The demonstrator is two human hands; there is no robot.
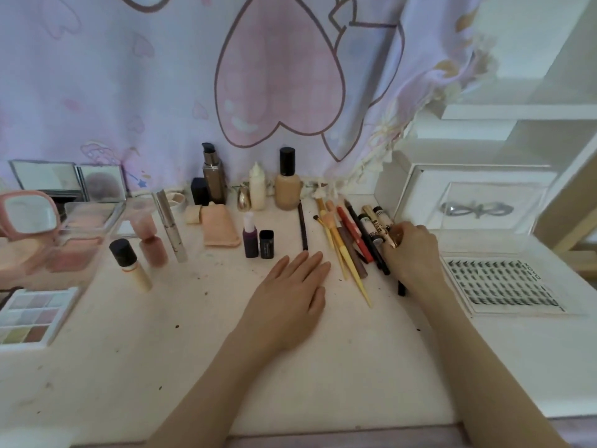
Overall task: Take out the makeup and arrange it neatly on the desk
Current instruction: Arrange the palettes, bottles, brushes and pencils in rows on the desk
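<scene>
White and a little smudged, the surface carries makeup spread from edge to edge. At the far left lies an eyeshadow palette with pale squares, and behind it a pink compact mirror stands open beside a clear blush case. A small black-capped bottle lies tilted near two pink tubes and a silver tube. Further along, a peach sponge sits in front of a metal pump bottle, with a foundation bottle upright against the pink heart curtain. A purple bottle and a black cap stand just beside each other. The left hand rests flat on the surface, fingers straight and close together, holding nothing. Just right of it lies a row of brushes and pencils, touching one another, the yellow handles pointing toward the near edge. The right hand is curled over the right end of that row, fingertips pinching a slim pale pencil. At the far right a tray of false lashes lies flat, with a white box behind it.
</scene>
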